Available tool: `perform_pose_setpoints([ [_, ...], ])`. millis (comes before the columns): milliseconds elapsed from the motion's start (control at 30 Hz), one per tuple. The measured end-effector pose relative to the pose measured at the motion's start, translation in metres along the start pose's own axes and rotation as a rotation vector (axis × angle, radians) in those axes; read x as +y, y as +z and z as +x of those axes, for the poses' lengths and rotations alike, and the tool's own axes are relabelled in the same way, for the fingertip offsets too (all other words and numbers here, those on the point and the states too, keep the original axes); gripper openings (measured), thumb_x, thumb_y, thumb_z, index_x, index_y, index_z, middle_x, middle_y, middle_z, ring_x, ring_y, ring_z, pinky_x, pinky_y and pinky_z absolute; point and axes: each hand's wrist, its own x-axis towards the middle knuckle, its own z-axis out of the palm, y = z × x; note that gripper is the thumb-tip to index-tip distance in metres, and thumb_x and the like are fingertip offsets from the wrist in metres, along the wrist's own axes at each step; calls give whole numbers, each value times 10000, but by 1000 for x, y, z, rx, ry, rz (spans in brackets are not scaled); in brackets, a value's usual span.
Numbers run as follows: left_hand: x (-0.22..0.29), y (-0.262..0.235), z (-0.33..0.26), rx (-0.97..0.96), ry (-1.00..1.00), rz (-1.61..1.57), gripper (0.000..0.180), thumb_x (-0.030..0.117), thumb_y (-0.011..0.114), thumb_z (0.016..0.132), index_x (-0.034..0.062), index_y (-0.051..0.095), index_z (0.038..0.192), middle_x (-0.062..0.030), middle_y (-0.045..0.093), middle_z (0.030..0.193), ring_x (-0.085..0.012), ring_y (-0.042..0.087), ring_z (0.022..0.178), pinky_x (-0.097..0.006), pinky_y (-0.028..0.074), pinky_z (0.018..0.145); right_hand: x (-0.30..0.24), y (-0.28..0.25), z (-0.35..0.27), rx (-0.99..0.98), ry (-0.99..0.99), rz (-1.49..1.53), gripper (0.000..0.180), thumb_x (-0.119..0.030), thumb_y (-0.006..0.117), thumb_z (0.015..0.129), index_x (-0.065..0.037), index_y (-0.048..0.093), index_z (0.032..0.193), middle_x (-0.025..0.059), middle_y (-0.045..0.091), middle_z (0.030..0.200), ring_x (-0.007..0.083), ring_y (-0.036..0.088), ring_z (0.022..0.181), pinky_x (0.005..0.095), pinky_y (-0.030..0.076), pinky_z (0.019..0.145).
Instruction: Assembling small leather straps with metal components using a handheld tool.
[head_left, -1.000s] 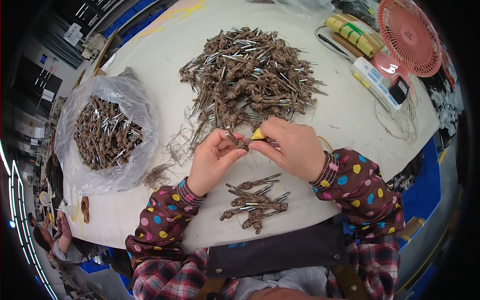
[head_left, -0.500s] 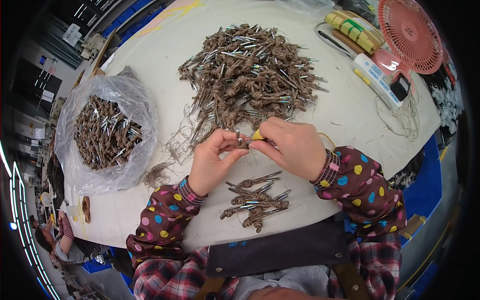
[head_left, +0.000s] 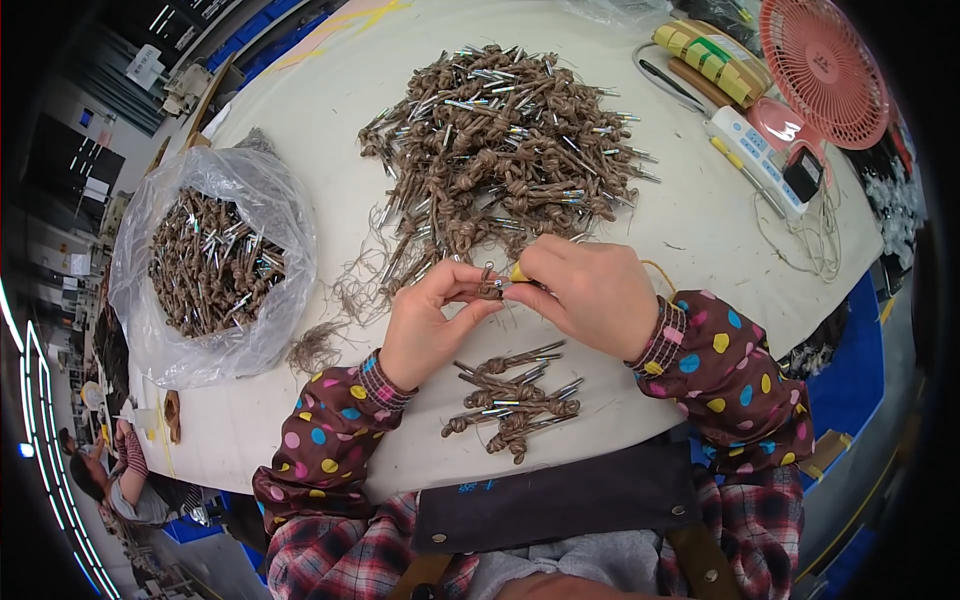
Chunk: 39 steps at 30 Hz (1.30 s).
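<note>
My left hand (head_left: 430, 312) pinches a brown knotted cord with a metal tip (head_left: 488, 290) between thumb and fingers. Closed around a small yellow tool (head_left: 518, 272), my right hand (head_left: 595, 298) meets it from the right; its working end touches or nearly touches the knot. Most of the tool is hidden in the fingers, and a thin yellow loop shows behind that hand. Below my hands lies a small group of knotted cords with metal tips (head_left: 515, 405). Beyond them rises a large pile of the same cords (head_left: 510, 150).
At left stands an open clear plastic bag (head_left: 290, 290) filled with such cords. Loose fibre scraps (head_left: 318, 348) lie beside it. On the right are a pink fan (head_left: 825, 70), a white power strip (head_left: 755, 155) and a yellow-taped bundle (head_left: 710, 62). Another person (head_left: 125, 480) sits far left.
Both hands stay together in nearly the same place. The metal tip in my left fingers has tilted slightly and shifted a little right; the view has barely moved.
</note>
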Motion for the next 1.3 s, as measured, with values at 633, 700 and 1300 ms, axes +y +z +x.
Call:
perform_pose_setpoints([
  [633, 11, -4, 6, -209, -196, -524, 251, -42, 454, 907, -18, 423, 1155, -144, 575, 1102, -205, 591, 1031, -304, 485, 902, 9, -1, 8, 2, 349, 489, 245, -273, 627, 847, -41, 549, 831, 86, 617, 685, 227, 605, 597, 306, 452, 537],
  [700, 12, -5, 6, -233, -254, -517, 266, -34, 436, 916, -17, 414, 1181, -141, 573, 1100, -206, 586, 1041, -305, 482, 904, 7, 2, 7, 8, 363, 577, 267, -281, 638, 841, -31, 548, 863, 89, 610, 698, 223, 598, 601, 304, 453, 545],
  [1300, 33, -41, 4, -328, 71, 584, 334, 229, 665, 808, 37, 578, 1068, -103, 596, 887, -247, 589, 792, -343, 480, 704, 16, 17, 2, -138, 211, 522, 281, -228, 669, 807, -33, 548, 970, 80, 595, 822, 206, 593, 705, 302, 474, 621],
])
